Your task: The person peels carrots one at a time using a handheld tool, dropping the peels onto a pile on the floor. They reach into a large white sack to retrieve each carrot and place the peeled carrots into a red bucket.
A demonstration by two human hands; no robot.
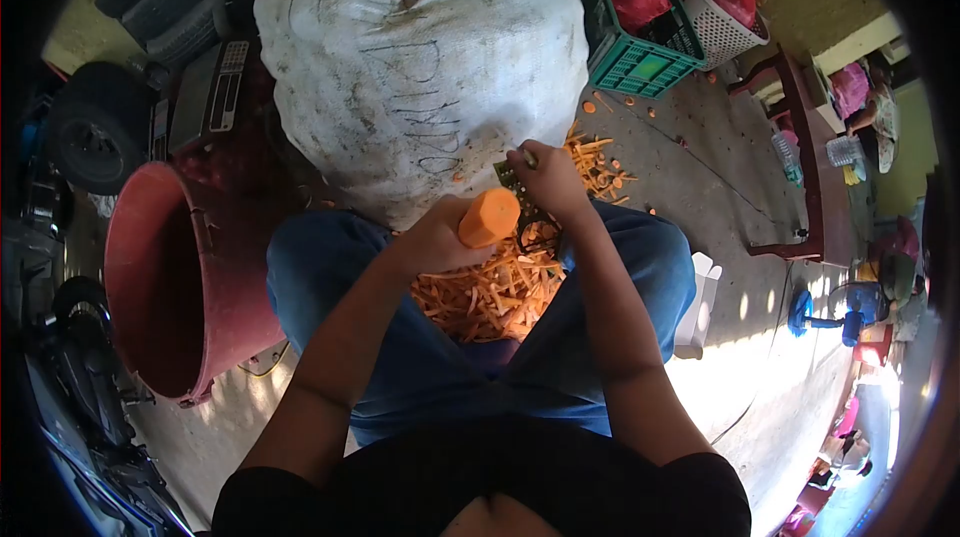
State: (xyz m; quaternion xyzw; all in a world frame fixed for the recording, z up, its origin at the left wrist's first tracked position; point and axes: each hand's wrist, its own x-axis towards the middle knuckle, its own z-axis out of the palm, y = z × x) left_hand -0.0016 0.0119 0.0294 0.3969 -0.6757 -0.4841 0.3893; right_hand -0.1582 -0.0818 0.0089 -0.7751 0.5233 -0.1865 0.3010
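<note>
My left hand (pixel 435 237) is wrapped round a thick peeled carrot (pixel 490 217), its flat cut end tilted up toward me. Just to the right, the fingers of my right hand (pixel 547 180) are closed on a small flat tool (pixel 506 175) with a dark greenish end; I cannot tell its exact kind. The tool is up beyond the carrot, near the sack. Between my knees, below both hands, lies a heap of orange carrot peelings (pixel 490 299). Part of its container is hidden by the peelings and my legs.
A big white woven sack (pixel 420 87) with carrots in its mouth stands right ahead. To the left is a large red tub (pixel 150 282). Scattered carrot scraps (pixel 600 165) lie at the right. Farther off are a green crate (pixel 640 62), a wooden bench (pixel 810 177) and a person (pixel 882 112).
</note>
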